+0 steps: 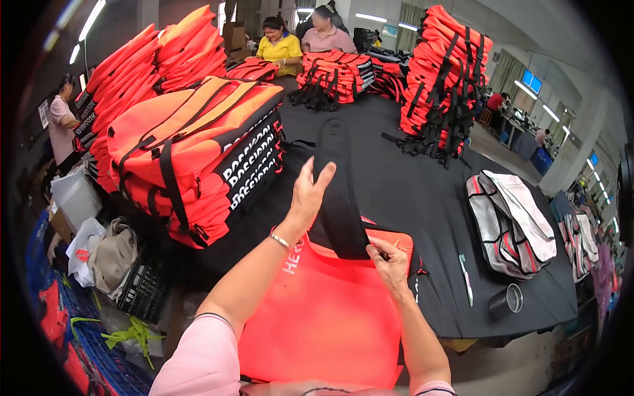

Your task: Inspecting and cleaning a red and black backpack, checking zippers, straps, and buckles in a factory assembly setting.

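An orange-red bag (pixel 323 317) lies at the near edge of the black-covered table, against my front. A wide black padded strap (pixel 340 198) runs from its upper edge away across the cloth. My left hand (pixel 309 195) is beside the strap's left edge, thumb and fingers spread; whether it touches the strap is unclear. My right hand (pixel 391 264) is closed at the strap's near right corner, by the bag's top edge, pinching a dark edge there. A folded orange part (pixel 396 241) of the bag shows just beyond the right fingers.
Stacked orange-black bags (pixel 191 158) stand left, with another tall stack (pixel 439 86) far right. Grey-white bags (pixel 512 224), a toothbrush (pixel 466 280) and a metal cup (pixel 506 301) are on the right. A black crate (pixel 145 284) stands low left. Co-workers (pixel 281 46) are at the far end.
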